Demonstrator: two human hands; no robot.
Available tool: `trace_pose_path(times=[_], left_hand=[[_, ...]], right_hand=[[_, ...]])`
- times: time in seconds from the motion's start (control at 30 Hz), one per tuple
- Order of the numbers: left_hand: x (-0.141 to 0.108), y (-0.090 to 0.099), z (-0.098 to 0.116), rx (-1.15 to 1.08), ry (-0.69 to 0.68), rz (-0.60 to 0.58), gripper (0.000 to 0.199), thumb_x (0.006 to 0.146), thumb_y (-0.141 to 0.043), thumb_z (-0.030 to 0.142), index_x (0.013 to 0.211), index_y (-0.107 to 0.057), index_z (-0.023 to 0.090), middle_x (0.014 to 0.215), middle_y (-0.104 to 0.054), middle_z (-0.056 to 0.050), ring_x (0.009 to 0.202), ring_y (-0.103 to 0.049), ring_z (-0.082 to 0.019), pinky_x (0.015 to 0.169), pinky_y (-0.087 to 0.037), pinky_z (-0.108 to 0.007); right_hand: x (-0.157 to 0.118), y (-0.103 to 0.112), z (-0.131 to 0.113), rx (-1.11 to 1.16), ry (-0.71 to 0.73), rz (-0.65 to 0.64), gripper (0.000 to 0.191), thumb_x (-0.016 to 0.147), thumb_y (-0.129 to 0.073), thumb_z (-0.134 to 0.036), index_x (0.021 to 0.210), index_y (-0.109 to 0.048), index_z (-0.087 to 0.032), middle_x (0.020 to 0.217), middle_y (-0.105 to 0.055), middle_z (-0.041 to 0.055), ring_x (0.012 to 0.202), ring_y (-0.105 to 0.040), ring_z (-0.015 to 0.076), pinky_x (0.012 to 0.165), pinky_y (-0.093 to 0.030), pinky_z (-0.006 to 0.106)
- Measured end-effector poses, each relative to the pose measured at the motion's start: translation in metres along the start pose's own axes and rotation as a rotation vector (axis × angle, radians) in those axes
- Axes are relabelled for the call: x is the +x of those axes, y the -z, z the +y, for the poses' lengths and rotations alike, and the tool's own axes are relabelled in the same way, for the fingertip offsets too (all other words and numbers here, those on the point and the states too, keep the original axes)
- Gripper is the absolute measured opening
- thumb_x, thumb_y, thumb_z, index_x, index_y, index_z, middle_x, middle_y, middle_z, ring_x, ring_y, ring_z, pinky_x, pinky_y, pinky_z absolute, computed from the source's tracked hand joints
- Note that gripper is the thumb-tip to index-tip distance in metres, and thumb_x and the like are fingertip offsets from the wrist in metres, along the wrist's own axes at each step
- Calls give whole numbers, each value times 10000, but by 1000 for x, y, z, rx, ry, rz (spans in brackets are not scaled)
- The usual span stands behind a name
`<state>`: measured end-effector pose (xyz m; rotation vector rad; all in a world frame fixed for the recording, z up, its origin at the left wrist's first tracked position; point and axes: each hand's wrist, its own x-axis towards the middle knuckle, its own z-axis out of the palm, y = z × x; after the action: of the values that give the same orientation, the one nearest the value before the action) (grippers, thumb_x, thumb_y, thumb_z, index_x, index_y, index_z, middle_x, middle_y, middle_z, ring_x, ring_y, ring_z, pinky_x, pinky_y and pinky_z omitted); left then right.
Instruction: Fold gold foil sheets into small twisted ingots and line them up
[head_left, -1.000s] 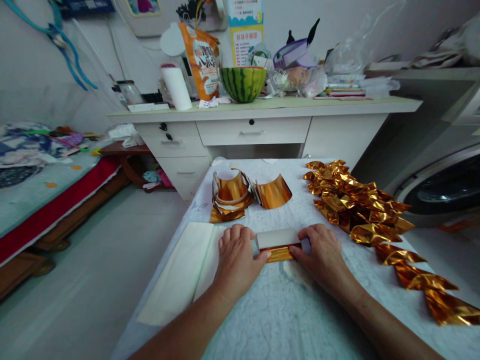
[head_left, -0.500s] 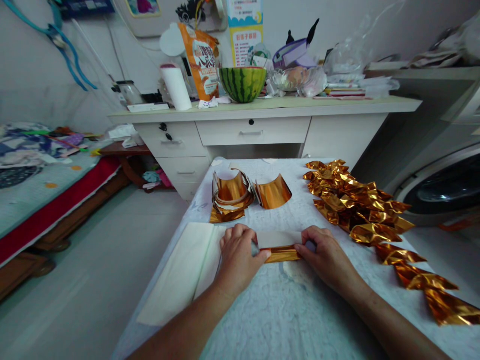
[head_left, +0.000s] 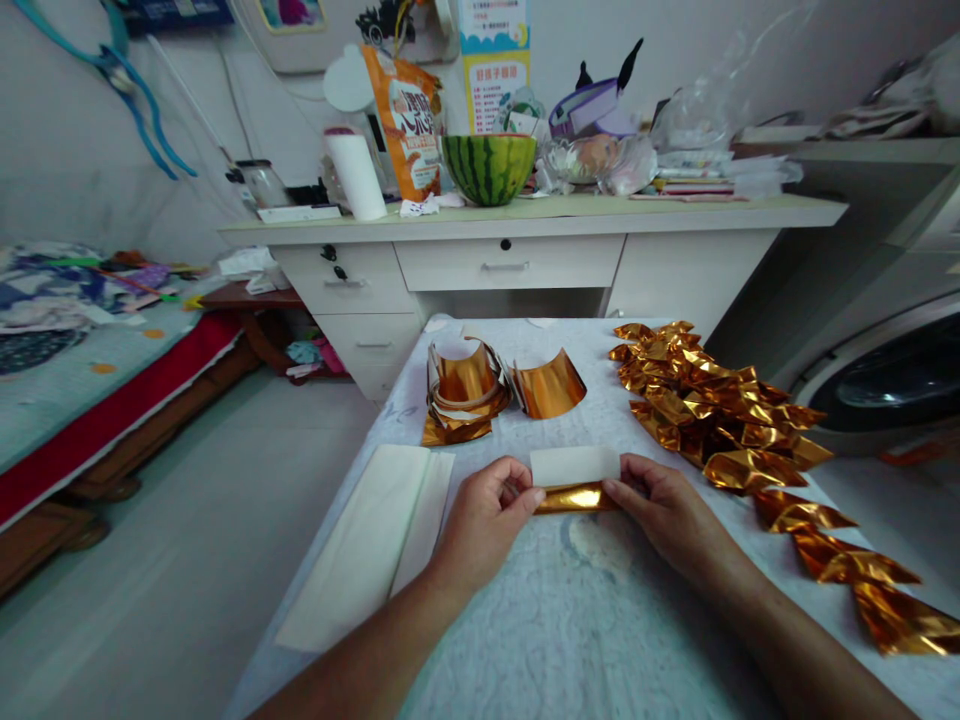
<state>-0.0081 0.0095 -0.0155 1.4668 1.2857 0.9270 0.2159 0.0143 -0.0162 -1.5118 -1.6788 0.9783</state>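
Note:
Between my hands is a sheet of gold foil paper (head_left: 574,497), its near edge rolled over to show gold and its far part showing the white back. My left hand (head_left: 491,510) pinches the left end between thumb and fingers. At the right end, my right hand (head_left: 656,500) grips it the same way. Beyond them stand a curled stack of gold foil sheets (head_left: 461,385) and a smaller curved bundle of gold foil (head_left: 551,385). Folded gold foil ingots (head_left: 720,400) lie heaped along the table's right side.
Folded white paper (head_left: 360,540) lies on the cloth-covered table (head_left: 592,620) to the left. A white desk (head_left: 517,225) behind holds a watermelon half (head_left: 489,168) and an orange pouch (head_left: 405,125). A washing machine (head_left: 885,340) stands right, a bed (head_left: 112,390) left.
The gold foil paper has shifted slightly right and its near edge is now rolled over more roundly. My left hand has moved right, off the white paper's edge, still pinching the foil.

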Motion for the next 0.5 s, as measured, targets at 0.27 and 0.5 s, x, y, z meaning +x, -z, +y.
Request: trace_pose_path(times=[0.27, 0.5], left_hand=[[0, 1, 5, 30, -44, 1, 134, 798, -621, 275, 826, -689, 163, 681, -595, 15, 614, -518, -122, 571, -397, -223], [0, 1, -1, 38, -42, 9, 178, 831, -610, 295, 897, -721, 173, 809, -698, -24, 709, -608, -160, 649, -455, -252]], right_hand=[[0, 0, -2, -19, 5, -4, 267, 834, -544, -396, 638, -513, -218, 594, -471, -32, 550, -425, 134, 476, -324, 242], [-1, -1, -1, 7, -19, -17, 280, 830, -551, -407, 628, -492, -221, 584, -425, -42, 540, -391, 127, 464, -303, 239]])
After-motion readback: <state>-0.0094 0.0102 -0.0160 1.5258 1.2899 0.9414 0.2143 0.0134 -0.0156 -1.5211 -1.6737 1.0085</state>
